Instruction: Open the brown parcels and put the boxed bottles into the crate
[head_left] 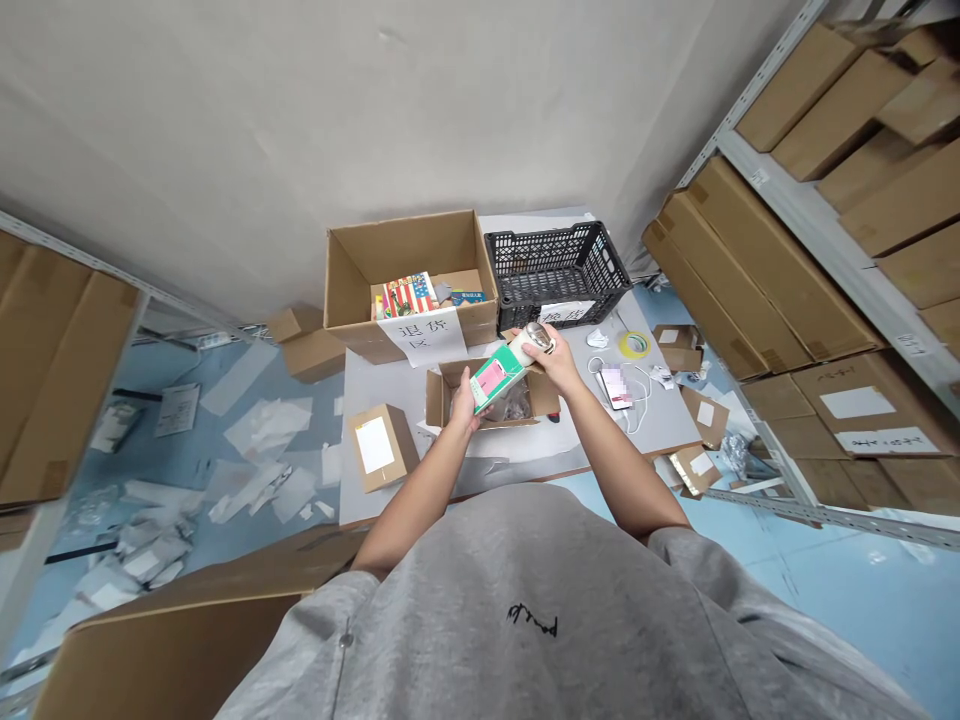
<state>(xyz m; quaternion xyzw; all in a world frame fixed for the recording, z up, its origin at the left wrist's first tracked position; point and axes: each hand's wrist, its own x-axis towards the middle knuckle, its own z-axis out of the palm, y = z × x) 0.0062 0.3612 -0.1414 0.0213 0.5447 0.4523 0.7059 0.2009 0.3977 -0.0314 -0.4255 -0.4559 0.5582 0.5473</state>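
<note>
My left hand (464, 402) is closed around the lower end of a green product box (495, 376) with a pink picture on its face. At the upper end of that box is a whitish bottle (524, 345) with a shiny, silvery lid, and my right hand (553, 358) grips it near the lid. Whether the bottle's lower part sits inside the box I cannot tell. Both are held above an open small carton (435, 397), which has clear plastic wrapping (517, 404) in it.
Behind are a large open carton (409, 240) holding colourful packages and a black crate (559, 262). A closed carton (382, 447) stands left. A phone (615, 386) with a white cable and yellow tape (634, 344) lie right. Carton-filled shelves (772, 160) flank the table.
</note>
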